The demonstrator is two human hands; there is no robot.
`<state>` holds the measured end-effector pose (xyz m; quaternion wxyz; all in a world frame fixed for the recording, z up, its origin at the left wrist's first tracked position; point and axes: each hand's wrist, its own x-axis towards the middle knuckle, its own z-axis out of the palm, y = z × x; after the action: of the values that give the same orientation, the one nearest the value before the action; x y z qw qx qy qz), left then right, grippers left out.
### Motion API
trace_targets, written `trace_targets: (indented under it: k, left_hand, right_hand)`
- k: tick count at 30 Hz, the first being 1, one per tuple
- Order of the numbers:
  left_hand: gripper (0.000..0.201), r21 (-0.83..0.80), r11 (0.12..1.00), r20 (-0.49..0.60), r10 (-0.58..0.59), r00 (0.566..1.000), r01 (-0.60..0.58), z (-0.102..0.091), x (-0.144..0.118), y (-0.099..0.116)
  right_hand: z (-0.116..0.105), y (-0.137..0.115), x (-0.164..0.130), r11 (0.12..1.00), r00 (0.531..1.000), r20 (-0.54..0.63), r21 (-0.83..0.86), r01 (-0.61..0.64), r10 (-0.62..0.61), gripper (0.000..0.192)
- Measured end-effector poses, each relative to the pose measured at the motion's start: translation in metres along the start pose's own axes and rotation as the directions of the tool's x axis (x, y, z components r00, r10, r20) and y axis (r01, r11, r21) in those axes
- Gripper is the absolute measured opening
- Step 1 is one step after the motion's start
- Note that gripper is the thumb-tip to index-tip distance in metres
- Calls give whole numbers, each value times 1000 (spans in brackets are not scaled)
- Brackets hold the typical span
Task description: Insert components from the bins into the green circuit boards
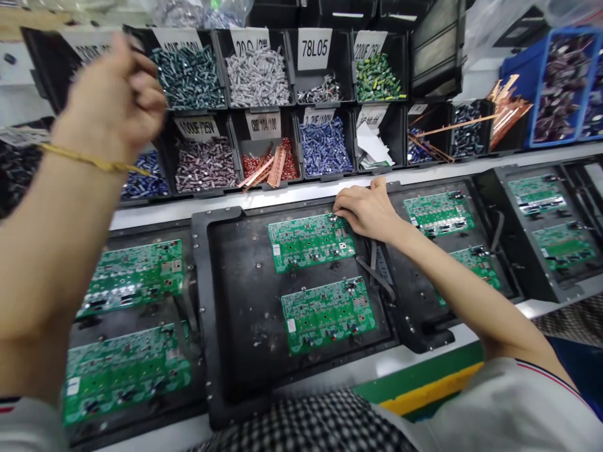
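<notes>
Two hands at work — right hand [365, 207] fingers pressed together on the upper circuit board [311, 242], left hand [113, 100] curled, blurred.

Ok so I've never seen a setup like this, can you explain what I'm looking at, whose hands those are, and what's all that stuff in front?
This is one picture from a camera worn on a person's head, looking forward and down at their own two bare hands; there is no machine. The left hand, with a thin yellow band at the wrist, is raised in front of the black bins and looks blurred; whether it holds anything cannot be told. The right hand rests with its fingertips on the top right corner of a green circuit board. That board lies in a black tray with a second board below it. More trays with boards sit to either side. The bins behind hold small electronic parts, sorted by kind, with paper labels.
</notes>
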<state>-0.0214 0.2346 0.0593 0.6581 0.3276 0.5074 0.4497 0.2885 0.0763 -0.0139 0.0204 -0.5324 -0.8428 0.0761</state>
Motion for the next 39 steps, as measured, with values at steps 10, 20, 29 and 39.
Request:
trace_targets:
  k: [10, 20, 29, 39]
  left_hand:
    - [24, -76, 797, 303, -554, 775, 599, 72, -149, -151]
    - [31, -131, 745, 330, -589, 738, 654, 78, -153, -141]
    - [28, 2, 792, 394, -562, 727, 611, 63, -150, -147]
    - [21, -51, 774, 249, -603, 758, 632, 61, -163, -143]
  right_hand:
    - [-17, -32, -9, 963, 989, -72, 250, -105, 126, 20]
    - [-22, -57, -31, 989, 986, -136, 128, -78, 96, 17]
    - [9, -7, -24, 985, 988, -71, 116, -125, 134, 15]
    - [8, -9, -26, 985, 989, -67, 123, -120, 129, 15]
